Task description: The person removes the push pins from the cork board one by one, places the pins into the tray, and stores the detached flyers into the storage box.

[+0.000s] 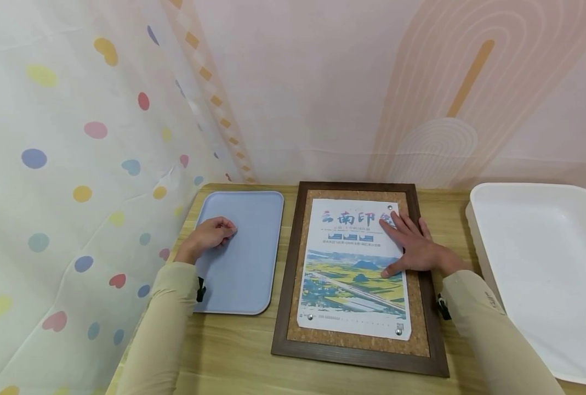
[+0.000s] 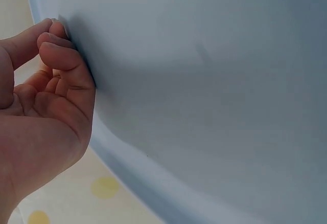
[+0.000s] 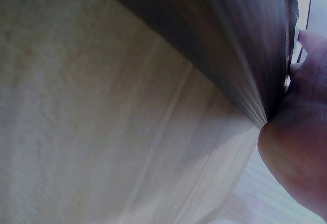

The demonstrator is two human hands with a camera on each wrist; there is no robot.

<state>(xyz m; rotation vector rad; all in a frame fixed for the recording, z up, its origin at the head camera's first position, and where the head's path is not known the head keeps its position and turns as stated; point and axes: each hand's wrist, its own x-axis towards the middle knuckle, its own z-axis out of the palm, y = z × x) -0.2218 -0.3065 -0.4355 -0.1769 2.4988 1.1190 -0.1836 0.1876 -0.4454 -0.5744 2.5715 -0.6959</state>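
Cork board (image 1: 362, 340) in a dark wooden frame, lying flat on the wooden table (image 1: 233, 351) between a blue tray (image 1: 245, 263) and a white tray (image 1: 544, 274). A printed poster (image 1: 354, 285) is fixed to the cork by 3 visible pins. The right hand (image 1: 413, 247) lies flat on the poster's right edge, fingers straight. The left hand (image 1: 211, 233) rests on the blue tray with fingers curled; the left wrist view suggests the fingertips (image 2: 64, 50) are pinched together, possibly on something too small to discern.
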